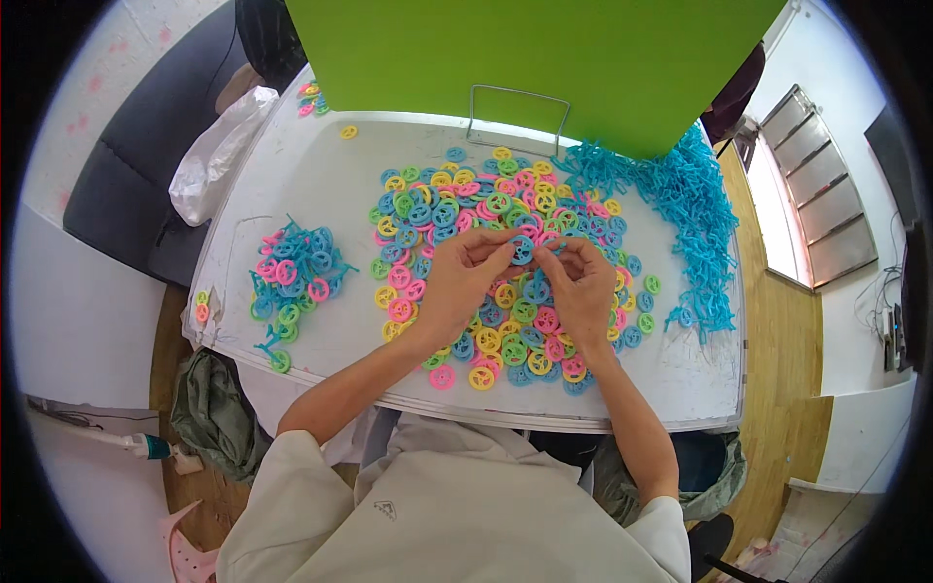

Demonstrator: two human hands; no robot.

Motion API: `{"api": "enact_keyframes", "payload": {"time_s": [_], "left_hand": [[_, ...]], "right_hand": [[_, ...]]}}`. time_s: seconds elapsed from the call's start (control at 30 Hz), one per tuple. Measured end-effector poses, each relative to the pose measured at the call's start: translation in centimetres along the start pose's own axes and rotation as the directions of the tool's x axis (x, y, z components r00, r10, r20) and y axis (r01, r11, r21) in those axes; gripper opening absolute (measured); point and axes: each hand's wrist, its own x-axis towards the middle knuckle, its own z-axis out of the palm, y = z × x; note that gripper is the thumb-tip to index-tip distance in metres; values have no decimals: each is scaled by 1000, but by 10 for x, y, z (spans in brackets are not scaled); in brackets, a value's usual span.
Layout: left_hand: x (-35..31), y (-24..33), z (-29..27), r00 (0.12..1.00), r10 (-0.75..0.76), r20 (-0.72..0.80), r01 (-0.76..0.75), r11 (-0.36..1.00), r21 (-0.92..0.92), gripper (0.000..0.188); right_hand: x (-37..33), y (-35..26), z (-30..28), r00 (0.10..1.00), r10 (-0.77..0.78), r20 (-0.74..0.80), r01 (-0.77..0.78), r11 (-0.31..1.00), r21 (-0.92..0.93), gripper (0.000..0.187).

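Wheels (525, 312) in blue, pink, yellow and green lay in a broad, loose heap over the middle of the white surface (352, 206), and the person worked just above them. The left hand (465, 280) held one blue wheel (522, 251) in a narrow pinch, thumb and fingertips on its left rim, so that its face showed between the two hands. The right hand (585, 284) was curled just beside it, the fingertips drawn close and apparently pinching a small blue piece (557, 247); whether that piece touched the wheel could not be told.

Such close fingertip work seemed to call for a grip on the rim alone, which left the spokes and hub clear to see. The left hand was best kept as the steady one, with the right making the small adjustments, the blue piece straight rather than slanted and the pressure light and even, since thin plastic spokes might bend or slip under a sideways push. Keeping both wrists low over the heap also looked wise: a dropped part would be hard to pick out among so many of its colour.

A tangled cluster (292, 275) of wheels and blue stems lay apart on the left; a long drift of blue stems (692, 199) covered the far right.
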Motion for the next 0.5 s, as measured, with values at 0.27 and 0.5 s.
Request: {"api": "enact_keyframes", "payload": {"time_s": [0.27,0.5], "left_hand": [[2,-3,-1,990,143,7,-141,961,236,25],[7,-14,-1,962,269,34,-265,905,333,19]], "right_hand": [[-5,-17,4,997,-82,3,80,964,-255,17],[-4,-11,-8,980,-187,70,200,917,-345,16]]}}
